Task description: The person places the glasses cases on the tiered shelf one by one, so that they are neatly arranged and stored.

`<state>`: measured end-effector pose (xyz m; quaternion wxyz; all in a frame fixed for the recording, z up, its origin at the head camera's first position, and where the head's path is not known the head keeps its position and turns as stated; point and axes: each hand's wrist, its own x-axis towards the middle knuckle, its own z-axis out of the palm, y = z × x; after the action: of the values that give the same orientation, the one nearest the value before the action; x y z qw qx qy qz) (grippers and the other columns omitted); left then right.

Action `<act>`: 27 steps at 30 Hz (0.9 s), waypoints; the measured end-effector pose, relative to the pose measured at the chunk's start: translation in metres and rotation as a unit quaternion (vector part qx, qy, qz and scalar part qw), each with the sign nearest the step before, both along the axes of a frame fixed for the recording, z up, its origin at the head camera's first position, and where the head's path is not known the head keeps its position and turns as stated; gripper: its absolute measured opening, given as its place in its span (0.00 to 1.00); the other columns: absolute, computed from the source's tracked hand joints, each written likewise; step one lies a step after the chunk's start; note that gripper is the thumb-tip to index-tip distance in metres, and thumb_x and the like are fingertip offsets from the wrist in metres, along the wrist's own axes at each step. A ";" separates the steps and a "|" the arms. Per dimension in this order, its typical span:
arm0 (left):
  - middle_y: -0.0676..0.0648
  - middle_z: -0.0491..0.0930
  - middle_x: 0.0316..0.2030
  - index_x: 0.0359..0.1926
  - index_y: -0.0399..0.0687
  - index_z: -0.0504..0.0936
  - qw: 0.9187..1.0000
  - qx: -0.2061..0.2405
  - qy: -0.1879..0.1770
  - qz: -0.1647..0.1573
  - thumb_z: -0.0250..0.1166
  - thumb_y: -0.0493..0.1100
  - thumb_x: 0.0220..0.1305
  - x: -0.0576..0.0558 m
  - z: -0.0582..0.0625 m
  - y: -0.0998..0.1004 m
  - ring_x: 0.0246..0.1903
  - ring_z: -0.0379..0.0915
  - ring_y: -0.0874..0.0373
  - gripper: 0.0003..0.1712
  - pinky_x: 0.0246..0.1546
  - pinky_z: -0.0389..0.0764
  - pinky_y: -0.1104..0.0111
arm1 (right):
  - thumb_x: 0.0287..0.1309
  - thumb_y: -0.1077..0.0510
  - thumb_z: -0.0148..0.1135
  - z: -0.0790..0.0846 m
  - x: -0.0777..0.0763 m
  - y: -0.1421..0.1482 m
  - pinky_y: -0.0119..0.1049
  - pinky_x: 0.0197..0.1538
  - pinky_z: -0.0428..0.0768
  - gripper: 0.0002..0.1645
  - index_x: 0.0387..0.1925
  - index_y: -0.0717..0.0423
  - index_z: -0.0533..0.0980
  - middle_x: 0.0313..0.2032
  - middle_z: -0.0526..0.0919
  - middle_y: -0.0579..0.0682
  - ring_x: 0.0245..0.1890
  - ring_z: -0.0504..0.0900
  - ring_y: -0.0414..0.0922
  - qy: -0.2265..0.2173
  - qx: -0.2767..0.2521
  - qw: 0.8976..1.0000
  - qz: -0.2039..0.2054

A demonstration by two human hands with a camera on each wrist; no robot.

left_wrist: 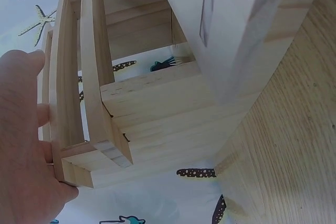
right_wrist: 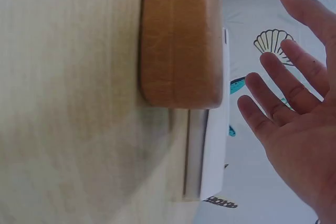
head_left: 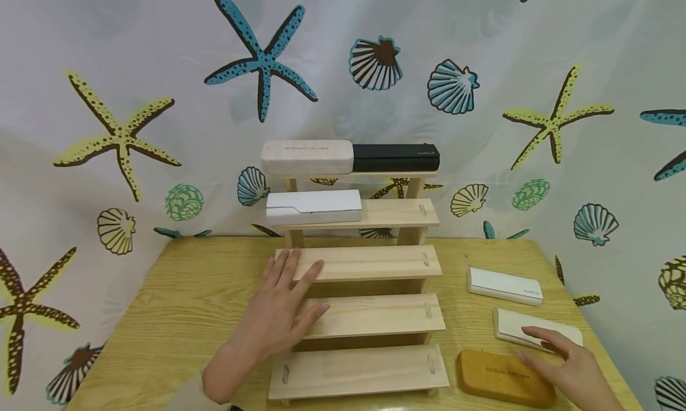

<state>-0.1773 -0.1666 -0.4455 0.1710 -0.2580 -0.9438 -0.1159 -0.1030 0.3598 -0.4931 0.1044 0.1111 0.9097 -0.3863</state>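
- The left hand lies over the left end of a stepped wooden rack; its fingers are straight, the thumb is spread away from them, and they rest at the middle board without wrapping round anything.
- The right hand is at the right of the scene, loosely opened with fingers slightly bent and parted; it has hold of nothing, and the right wrist view shows the palm apart from the cases.
- Below the right hand, a brown case with rounded corners lies on the wooden table, just right of the rack's near end; thumb and fingers cover part of it in the head view.
- Just beyond it lies a long white case, its near side partly hidden by the fingers.
- Farther still, a small white case lies roughly in line with the other two.
- On the rack's far, highest board, a cream case sits at left, end to end with a black case at right.
- One board nearer, a white flap case sits at the left.
- A patterned cloth with starfish and shells hangs behind.
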 end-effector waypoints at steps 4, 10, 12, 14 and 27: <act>0.29 0.54 0.81 0.82 0.54 0.63 1.000 -0.001 -0.004 0.001 0.59 0.66 0.75 0.000 0.000 0.000 0.81 0.48 0.30 0.43 0.82 0.47 0.41 | 0.62 0.33 0.71 -0.008 0.005 0.001 0.56 0.65 0.81 0.47 0.74 0.51 0.72 0.74 0.73 0.61 0.71 0.74 0.66 0.002 0.001 1.000 0.013; 0.29 0.54 0.81 0.82 0.55 0.64 1.000 0.003 -0.003 0.000 0.60 0.65 0.74 -0.001 0.000 0.000 0.81 0.47 0.31 0.42 0.82 0.46 0.41 | 0.62 0.35 0.74 -0.019 0.010 0.004 0.57 0.66 0.80 0.46 0.74 0.53 0.73 0.72 0.74 0.65 0.70 0.75 0.66 -0.010 0.005 0.999 0.040; 0.29 0.55 0.80 0.81 0.54 0.64 1.000 0.004 0.002 -0.001 0.61 0.64 0.74 -0.001 0.000 -0.001 0.81 0.48 0.31 0.42 0.82 0.47 0.41 | 0.61 0.34 0.73 -0.023 0.010 0.005 0.60 0.66 0.78 0.47 0.74 0.52 0.73 0.73 0.73 0.66 0.71 0.73 0.67 -0.025 0.010 0.999 0.044; 0.29 0.56 0.80 0.81 0.54 0.65 1.000 0.004 0.006 -0.002 0.61 0.64 0.74 -0.001 0.000 -0.001 0.81 0.48 0.31 0.42 0.82 0.48 0.41 | 0.60 0.33 0.73 -0.027 0.010 0.006 0.63 0.67 0.76 0.47 0.74 0.50 0.73 0.74 0.71 0.65 0.73 0.70 0.68 -0.044 0.006 0.998 0.041; 0.30 0.56 0.80 0.81 0.54 0.65 1.000 0.004 0.010 -0.004 0.61 0.64 0.74 -0.001 -0.003 -0.002 0.81 0.49 0.32 0.42 0.83 0.46 0.43 | 0.53 0.35 0.79 -0.039 0.011 0.009 0.58 0.66 0.76 0.55 0.77 0.50 0.69 0.75 0.70 0.65 0.72 0.70 0.66 -0.076 -0.012 0.996 0.043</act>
<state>-0.1787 -0.1688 -0.4482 0.1810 -0.2621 -0.9406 -0.1173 -0.0917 0.3688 -0.5321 0.1910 0.0994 0.8984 -0.3827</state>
